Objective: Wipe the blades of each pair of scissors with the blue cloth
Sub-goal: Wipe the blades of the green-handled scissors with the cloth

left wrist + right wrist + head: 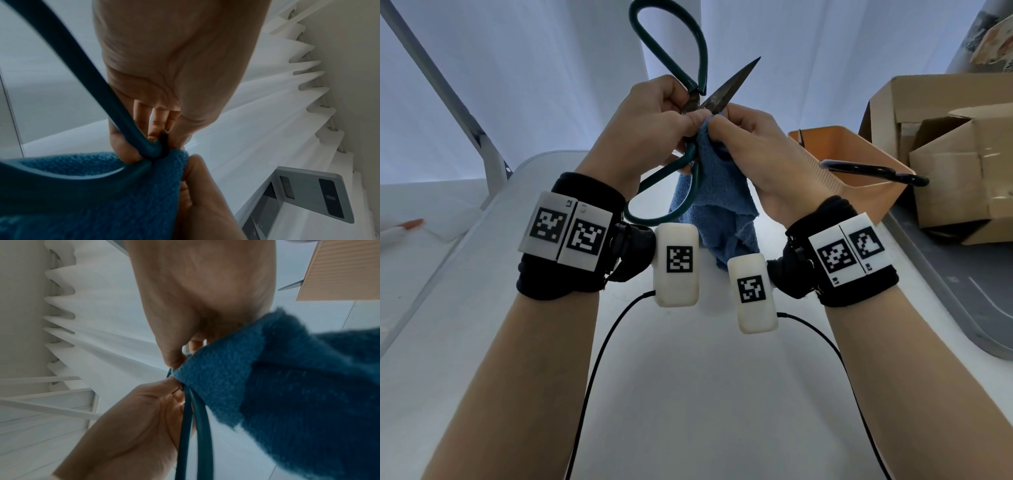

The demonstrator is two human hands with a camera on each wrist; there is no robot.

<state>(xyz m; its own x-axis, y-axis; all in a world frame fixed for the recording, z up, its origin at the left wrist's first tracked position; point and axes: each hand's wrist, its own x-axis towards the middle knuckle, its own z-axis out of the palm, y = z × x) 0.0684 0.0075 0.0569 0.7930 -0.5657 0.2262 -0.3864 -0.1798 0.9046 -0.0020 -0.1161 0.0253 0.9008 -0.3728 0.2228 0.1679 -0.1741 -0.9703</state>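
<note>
An orange bin [866, 161] beside cardboard boxes [945, 164] (flaps open), white table [688, 394] beneath.

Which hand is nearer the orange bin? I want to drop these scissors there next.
The right hand. It is just left of the orange bin; the left hand is farther left, beyond the scissors.

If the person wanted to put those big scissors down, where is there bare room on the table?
The widest bare patch is the white table nearest the person, between the forearms, crossed only by two thin black cables. The table's left part, towards its rounded edge, is also bare. The right is crowded: an orange bin holding black-handled scissors, with cardboard boxes beyond it.
</note>
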